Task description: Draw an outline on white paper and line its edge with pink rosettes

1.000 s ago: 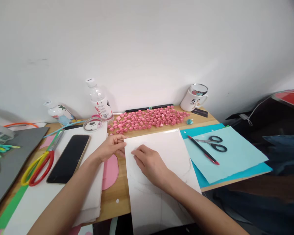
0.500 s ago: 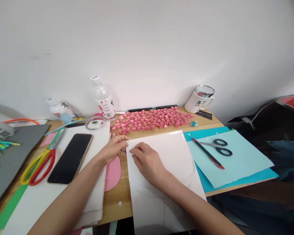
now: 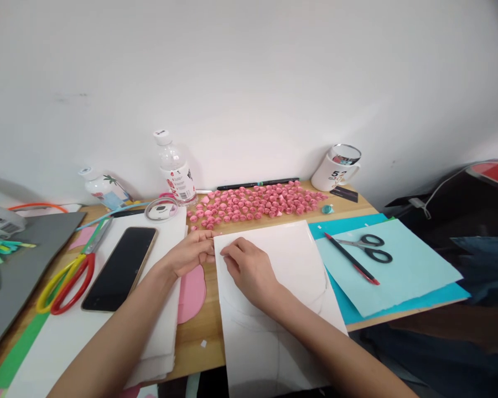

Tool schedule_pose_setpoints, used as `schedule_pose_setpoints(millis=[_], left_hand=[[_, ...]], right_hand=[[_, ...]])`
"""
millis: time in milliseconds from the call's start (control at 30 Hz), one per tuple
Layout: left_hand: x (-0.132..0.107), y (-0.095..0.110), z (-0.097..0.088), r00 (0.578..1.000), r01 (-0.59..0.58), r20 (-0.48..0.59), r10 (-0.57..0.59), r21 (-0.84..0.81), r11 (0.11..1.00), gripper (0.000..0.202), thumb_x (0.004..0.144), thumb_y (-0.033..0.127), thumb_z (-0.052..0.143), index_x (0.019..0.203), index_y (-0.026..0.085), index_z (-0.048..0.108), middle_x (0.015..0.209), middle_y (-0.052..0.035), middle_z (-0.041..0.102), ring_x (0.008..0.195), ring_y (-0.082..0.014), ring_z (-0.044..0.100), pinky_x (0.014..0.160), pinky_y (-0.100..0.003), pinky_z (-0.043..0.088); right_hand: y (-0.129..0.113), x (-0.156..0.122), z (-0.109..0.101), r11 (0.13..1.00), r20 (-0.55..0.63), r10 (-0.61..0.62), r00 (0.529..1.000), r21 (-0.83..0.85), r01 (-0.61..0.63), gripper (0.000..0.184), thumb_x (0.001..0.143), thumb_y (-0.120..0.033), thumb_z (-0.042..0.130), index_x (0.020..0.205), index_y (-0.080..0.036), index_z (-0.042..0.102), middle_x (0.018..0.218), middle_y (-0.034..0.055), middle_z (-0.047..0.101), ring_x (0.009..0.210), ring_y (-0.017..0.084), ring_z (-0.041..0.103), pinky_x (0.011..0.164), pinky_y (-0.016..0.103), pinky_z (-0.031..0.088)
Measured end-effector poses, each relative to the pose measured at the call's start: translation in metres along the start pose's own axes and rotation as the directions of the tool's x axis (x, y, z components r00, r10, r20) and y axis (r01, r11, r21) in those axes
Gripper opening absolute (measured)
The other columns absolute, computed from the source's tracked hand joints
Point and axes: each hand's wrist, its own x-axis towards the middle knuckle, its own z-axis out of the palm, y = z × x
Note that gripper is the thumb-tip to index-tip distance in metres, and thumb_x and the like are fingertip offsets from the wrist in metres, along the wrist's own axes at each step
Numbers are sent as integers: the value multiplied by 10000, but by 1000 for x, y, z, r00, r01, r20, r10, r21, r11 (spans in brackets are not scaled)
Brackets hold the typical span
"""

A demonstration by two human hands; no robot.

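Observation:
A white sheet of paper (image 3: 274, 342) with faint curved pencil lines lies in front of me, its near part reaching past the table edge. At its upper left corner, the curled fingers of my left hand (image 3: 192, 253) close on the sheet's edge. My right hand (image 3: 251, 271) rests over the paper just inside that corner, thumb and fingers pinched together. Whatever is between its fingertips is too small or hidden to make out. Behind the sheet spreads a large group of small pink paper rolls (image 3: 269, 200), with one teal roll (image 3: 327, 209) at their right.
On the right, scissors (image 3: 369, 247) and a black-and-red pen (image 3: 352, 258) lie on light blue paper (image 3: 406, 276). A mug (image 3: 330, 172) and bottle (image 3: 177, 174) stand near the wall. Left are a phone (image 3: 120, 268), red-and-yellow scissors (image 3: 68, 282) and a tape roll (image 3: 161, 209).
Both hands stay at the same corner of the sheet, with only slight finger movement. The view has shifted a little; nothing else has visibly moved.

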Motion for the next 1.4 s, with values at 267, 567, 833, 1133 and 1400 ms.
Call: schedule_pose_setpoints(millis=[267,567,833,1133,1400], left_hand=[[1,0,-2,998,17,62,-13,-70,997,196,623,137,731,774,132,607,626,26,576,581,-75,554,578,-195,473],[2,-3,-8,986,39,166,-28,-64,997,258,682,183,733,892,130,593,629,15,595,552,-87,579,542,-207,482],[4,-9,-13,969,123,218,-117,-10,992,582,735,204,703,1256,165,446,712,-25,677,649,-181,677,646,-325,530],[10,-15,-13,967,158,195,-162,35,987,511,759,110,630,1242,165,474,679,4,644,580,-131,632,628,-302,519],[12,-16,-12,968,197,148,-204,62,978,436,734,99,617,1154,136,506,700,-28,656,582,-144,642,531,-236,473]], right_hand=[[3,7,-5,999,25,13,1000,30,-14,134,831,-124,547,853,-197,657,857,36,639,686,132,579,600,225,408],[3,-1,-15,979,204,-203,958,10,205,117,885,-189,544,847,-168,653,855,40,627,753,135,577,627,223,400],[12,-15,-14,840,394,-475,787,-65,539,127,916,-187,509,887,-177,633,889,43,614,784,141,540,549,233,322],[10,-8,-12,744,540,-532,653,-71,665,220,943,-180,424,859,-154,625,992,92,612,795,165,520,566,265,337],[5,-5,-12,658,578,-568,586,-109,745,197,909,-103,405,890,-131,600,1038,139,612,760,178,539,503,272,325]])
